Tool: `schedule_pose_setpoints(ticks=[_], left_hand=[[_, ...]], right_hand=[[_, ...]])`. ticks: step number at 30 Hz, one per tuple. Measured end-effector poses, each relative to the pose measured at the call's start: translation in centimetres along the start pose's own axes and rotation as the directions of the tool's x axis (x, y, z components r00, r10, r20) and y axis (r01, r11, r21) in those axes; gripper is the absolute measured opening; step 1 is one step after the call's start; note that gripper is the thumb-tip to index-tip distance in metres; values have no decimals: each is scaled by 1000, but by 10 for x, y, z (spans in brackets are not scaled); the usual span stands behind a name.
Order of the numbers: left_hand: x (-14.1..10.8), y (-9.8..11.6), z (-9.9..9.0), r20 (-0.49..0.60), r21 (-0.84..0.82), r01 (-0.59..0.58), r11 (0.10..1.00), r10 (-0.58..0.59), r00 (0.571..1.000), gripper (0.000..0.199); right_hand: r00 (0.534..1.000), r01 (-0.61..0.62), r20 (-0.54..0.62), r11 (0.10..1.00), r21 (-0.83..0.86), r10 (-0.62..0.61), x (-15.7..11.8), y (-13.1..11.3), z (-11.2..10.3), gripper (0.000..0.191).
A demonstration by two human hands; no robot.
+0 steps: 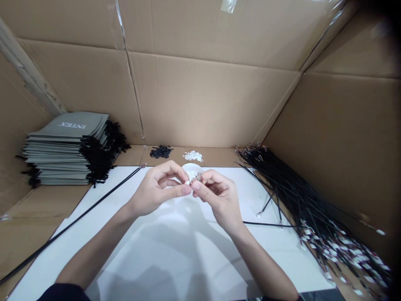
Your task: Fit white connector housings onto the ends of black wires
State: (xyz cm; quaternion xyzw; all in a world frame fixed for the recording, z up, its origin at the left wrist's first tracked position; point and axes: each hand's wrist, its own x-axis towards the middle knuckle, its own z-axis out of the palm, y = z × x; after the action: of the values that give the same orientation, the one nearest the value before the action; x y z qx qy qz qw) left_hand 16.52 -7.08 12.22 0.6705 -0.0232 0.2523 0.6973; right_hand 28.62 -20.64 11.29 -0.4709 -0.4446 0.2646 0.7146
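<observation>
My left hand (158,188) is closed, with thumb and forefinger pinching a small white connector (188,182). Facing it, my right hand (221,196) pinches the thin coloured wires (200,178) at the end of a black cable (272,224). That cable emerges from behind my right wrist and runs off to the right. The fingertips of both hands nearly meet, so whether the wires sit inside the connector is hidden. Just behind them is a white bowl (191,167) with small white pieces in it.
A white board (163,251) covers the work surface. Black cables (108,205) lie along its left side; a large cable bundle (291,188) with white connectors lies right. Small black pieces (161,151) and white pieces (193,156) are piled behind. Grey INTEX bags (56,156) are stacked left, inside cardboard walls (213,100).
</observation>
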Motion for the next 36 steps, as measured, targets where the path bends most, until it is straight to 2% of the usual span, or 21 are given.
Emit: schedule_pose_setpoints(ticks=[2,5,9,13,29,34,36], left_hand=[[-3,4,0,-7,125,-47,991,49,999,17],[-6,7,1,29,301,-126,945,122,992,38],[-7,12,3,107,433,-187,882,155,982,52],[-8,15,1,122,439,-182,880,142,982,54],[-11,18,1,81,419,-87,904,59,995,41],[-12,19,2,111,448,-120,886,78,991,53],[-13,20,2,122,478,-135,868,87,989,51]], right_hand=[[998,-56,25,996,72,55,1,0,-2,13],[994,-106,50,986,127,100,2,2,-3,13],[988,-142,74,981,129,133,3,3,-3,17],[985,-159,87,980,124,149,4,2,-2,18],[985,-153,98,980,124,141,4,1,-2,20],[984,-153,105,982,114,141,3,0,-2,22],[984,-156,103,983,93,147,3,0,-1,24]])
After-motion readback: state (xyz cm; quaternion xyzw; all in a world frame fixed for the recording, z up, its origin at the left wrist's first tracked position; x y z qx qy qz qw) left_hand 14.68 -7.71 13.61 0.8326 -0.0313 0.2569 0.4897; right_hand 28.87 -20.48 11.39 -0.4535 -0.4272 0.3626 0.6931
